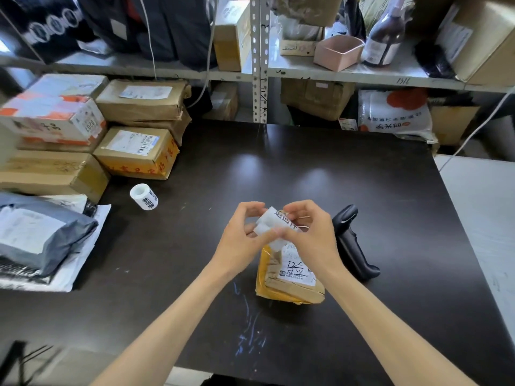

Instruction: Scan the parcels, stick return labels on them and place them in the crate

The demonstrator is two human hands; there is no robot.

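- A white paper label strip with black printed characters [274,222] is pinched between both hands, above the far end of the parcel.
- The left hand [239,236] is closed on the strip's left part with curled fingers; the right hand [313,235] is closed on its right part by thumb and fingertips.
- One small brown cardboard parcel bound with yellow tape [289,278] is laid flat on the black table top [320,168], a white printed slip facing up; its far end is hidden by the hands and the strip.
- One black handheld scanner [352,246] is laid just beside the parcel, on its right, partly covered by the right hand.
- One white roll of printed labels [144,196] is lying on its side well to the left of the hands.
- A stack of cardboard boxes [136,151] is piled at the table's far left; the exact count cannot be told.
- Two soft mailers are seen at the left edge: a grey plastic bag [41,235] lying on a white one [83,249].
- On the metal shelving [259,65] behind, one pink open box [338,52] and one brown bottle [386,37] are stood.
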